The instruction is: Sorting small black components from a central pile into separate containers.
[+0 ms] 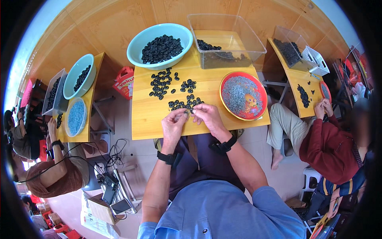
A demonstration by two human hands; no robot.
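Wooden table (pixel 151 119) with small black parts (pixel 171 85) scattered at its middle.
Left hand (pixel 173 124) and right hand (pixel 207 116) are held together at the near edge, fingertips pinched on one small black piece (pixel 188 112); a teal bowl (pixel 160 46), clear bin (pixel 227 40) and red dish (pixel 243 96) are placed beyond.

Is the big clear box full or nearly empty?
Nearly empty. The clear box holds only a thin scatter of black pieces along its bottom, and the wooden table shows through its walls.

A red printed package (pixel 124 81) stands on the floor left of the table (pixel 143 123).
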